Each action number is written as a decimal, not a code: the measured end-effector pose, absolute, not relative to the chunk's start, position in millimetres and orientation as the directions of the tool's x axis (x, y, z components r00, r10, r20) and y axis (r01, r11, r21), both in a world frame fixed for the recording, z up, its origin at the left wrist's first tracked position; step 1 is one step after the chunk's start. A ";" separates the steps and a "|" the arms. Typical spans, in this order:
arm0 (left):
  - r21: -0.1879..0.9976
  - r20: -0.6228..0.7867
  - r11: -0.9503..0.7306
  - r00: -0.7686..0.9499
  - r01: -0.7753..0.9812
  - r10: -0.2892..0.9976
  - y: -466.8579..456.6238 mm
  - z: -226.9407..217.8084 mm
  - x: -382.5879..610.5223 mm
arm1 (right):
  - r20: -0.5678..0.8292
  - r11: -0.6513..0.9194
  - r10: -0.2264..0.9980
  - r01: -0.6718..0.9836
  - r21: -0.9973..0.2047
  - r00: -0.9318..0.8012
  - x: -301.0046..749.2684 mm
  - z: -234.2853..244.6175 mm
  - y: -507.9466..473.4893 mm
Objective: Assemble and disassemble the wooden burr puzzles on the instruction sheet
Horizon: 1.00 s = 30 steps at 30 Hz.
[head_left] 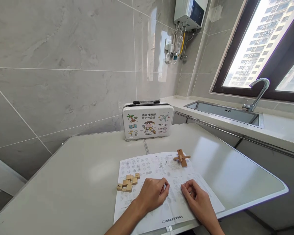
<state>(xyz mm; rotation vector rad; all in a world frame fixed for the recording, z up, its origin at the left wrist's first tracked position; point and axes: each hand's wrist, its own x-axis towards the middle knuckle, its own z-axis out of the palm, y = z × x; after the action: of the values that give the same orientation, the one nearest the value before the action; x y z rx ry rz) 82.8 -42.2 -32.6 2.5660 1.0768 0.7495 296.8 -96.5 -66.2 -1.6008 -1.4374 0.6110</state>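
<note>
My left hand (154,194) rests on a printed paper sheet (159,217), its fingers curled in and no object showing between them. My right hand (197,198) lies at the sheet's right side, also loosely closed, with nothing visible in it. Left of my left hand sits a cluster of small wooden blocks (129,181), joined in a stepped shape; one block carries a "3". Beyond my right hand, at the sheet's far right corner, lies a brown wooden interlocking puzzle (182,158) of crossed flat pieces. Neither hand touches the wooden pieces.
A white carry case (148,122) with cartoon prints stands upright at the back of the white table (88,176), near the tiled wall. To the right are a counter with a sink (225,112), a faucet (258,94) and a window. A water heater (191,14) hangs above.
</note>
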 end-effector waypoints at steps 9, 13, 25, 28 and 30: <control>0.423 0.349 -0.693 0.601 0.584 0.719 -42.9 -31.4 83.1 | 0.210 0.068 0.954 0.528 -0.847 0.214 297.6 -65.3 -96.1; 0.415 0.352 -0.705 0.613 0.575 0.707 -42.5 -29.2 82.1 | 0.212 0.069 0.952 0.519 -0.852 0.221 296.3 -62.2 -96.4; 0.310 0.424 -0.742 0.612 0.595 0.668 -23.0 15.5 13.5 | 0.192 0.054 0.956 0.513 -0.857 0.221 295.6 -51.8 -98.6; 0.335 0.386 -0.704 0.590 0.627 0.709 -21.2 21.1 -16.8 | 0.183 0.046 0.957 0.505 -0.862 0.226 296.2 -53.0 -98.2; 0.359 0.345 -0.670 0.574 0.650 0.742 -21.4 21.6 -34.5 | 0.181 0.043 0.957 0.507 -0.861 0.226 296.5 -54.9 -97.6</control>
<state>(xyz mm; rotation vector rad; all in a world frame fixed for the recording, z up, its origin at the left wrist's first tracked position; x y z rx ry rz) -34.5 -21.4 21.6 2.6119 1.1687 0.7079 296.5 -97.6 -54.9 -1.5957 -1.4089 0.6261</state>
